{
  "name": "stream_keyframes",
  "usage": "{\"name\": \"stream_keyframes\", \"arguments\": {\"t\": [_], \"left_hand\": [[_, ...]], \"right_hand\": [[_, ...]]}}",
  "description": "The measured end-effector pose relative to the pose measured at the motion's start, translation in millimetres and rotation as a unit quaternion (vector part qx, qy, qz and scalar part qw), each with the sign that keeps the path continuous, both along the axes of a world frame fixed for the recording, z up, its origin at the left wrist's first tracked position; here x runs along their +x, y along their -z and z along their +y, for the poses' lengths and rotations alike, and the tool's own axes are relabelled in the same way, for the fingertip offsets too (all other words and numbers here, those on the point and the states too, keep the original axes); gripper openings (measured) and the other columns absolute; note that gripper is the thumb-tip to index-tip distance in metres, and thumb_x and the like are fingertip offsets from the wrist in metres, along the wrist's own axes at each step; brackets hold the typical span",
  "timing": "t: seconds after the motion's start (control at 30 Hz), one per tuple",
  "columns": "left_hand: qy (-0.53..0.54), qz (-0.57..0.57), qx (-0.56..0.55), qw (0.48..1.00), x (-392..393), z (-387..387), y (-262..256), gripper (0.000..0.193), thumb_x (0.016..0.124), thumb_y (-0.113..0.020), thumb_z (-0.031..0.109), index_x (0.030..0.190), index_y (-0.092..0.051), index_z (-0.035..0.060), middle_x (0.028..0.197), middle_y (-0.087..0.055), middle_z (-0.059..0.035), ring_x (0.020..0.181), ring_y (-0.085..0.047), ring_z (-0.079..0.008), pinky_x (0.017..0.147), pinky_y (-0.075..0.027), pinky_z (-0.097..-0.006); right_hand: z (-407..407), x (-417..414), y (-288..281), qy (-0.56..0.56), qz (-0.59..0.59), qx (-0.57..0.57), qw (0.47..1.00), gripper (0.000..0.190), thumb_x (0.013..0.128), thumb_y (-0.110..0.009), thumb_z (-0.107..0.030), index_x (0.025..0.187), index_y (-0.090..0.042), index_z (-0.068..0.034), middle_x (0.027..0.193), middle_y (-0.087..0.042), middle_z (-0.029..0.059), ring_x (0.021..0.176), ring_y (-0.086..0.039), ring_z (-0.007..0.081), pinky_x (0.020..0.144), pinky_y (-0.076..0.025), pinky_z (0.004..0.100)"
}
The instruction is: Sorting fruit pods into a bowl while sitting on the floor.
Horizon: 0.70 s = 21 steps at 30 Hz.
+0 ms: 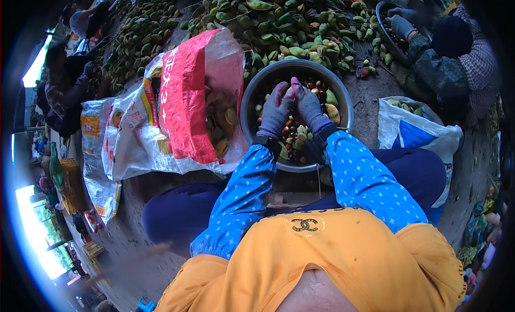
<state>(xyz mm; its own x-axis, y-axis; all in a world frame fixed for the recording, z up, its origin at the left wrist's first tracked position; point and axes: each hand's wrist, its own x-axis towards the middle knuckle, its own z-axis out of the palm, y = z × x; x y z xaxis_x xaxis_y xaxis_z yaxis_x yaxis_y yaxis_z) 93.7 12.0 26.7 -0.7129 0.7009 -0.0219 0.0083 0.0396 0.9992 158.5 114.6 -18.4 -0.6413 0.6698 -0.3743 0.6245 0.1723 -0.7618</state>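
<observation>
Both of my hands wear grey knit gloves with purple fingertips and meet above a round metal basin (348, 98). My left hand (277, 108) and my right hand (310, 104) touch at the fingertips; a small greenish piece seems to show between them, but the fingers mostly hide it. Below them in the basin lie glossy brown seeds or nuts (286, 131), paler ones, and green pods (331, 98). One yellowish pod (332, 113) rests at the basin's right side.
A large heap of green pods (297, 34) lies beyond the basin. To the left, an open red and white woven sack (185, 102) holds pods. Another woven sack (414, 127) stands at right. A gloved co-worker (446, 62) sits at upper right by a basin; another person (66, 86) is at left.
</observation>
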Motion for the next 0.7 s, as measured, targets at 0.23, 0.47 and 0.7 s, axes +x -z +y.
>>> {"name": "stream_keyframes", "arguments": {"t": [0.23, 0.47, 0.7], "left_hand": [[0.024, -0.009, -0.100, 0.995, 8.9, -3.0, 13.9, 0.035, 0.087, -0.052, 0.027, 0.113, -0.053, 0.0023, 0.101, -0.061, -0.0132, 0.094, -0.058, -0.0190, 0.081, -0.043, -0.0287], [0.016, -0.032, -0.035, 0.999, -1.4, -2.0, 17.8, 0.042, 0.087, -0.053, 0.029, 0.118, -0.049, 0.0020, 0.107, -0.058, -0.0118, 0.096, -0.055, -0.0163, 0.086, -0.040, -0.0261], [0.014, -0.137, 0.006, 0.990, 7.3, -1.6, 26.7, 0.040, 0.088, -0.051, 0.030, 0.117, -0.050, 0.0019, 0.102, -0.059, -0.0103, 0.091, -0.054, -0.0131, 0.081, -0.042, -0.0261]], "right_hand": [[-16.3, 2.6, -1.6, -0.012, -0.056, 0.118, 0.991, 0.042, 0.090, -0.037, -0.031, 0.125, -0.040, -0.009, 0.099, -0.059, 0.0197, 0.085, -0.058, 0.0346, 0.075, -0.046, 0.0403], [-16.4, -3.8, -12.1, 0.071, 0.042, 0.041, 0.996, 0.053, 0.089, -0.030, -0.050, 0.115, -0.050, -0.008, 0.097, -0.058, 0.0225, 0.089, -0.056, 0.0390, 0.080, -0.043, 0.0416], [-17.7, -4.4, -13.6, 0.139, 0.001, 0.038, 0.990, 0.057, 0.088, -0.031, -0.053, 0.102, -0.058, -0.005, 0.088, -0.061, 0.0206, 0.084, -0.058, 0.0371, 0.075, -0.044, 0.0409]]}}
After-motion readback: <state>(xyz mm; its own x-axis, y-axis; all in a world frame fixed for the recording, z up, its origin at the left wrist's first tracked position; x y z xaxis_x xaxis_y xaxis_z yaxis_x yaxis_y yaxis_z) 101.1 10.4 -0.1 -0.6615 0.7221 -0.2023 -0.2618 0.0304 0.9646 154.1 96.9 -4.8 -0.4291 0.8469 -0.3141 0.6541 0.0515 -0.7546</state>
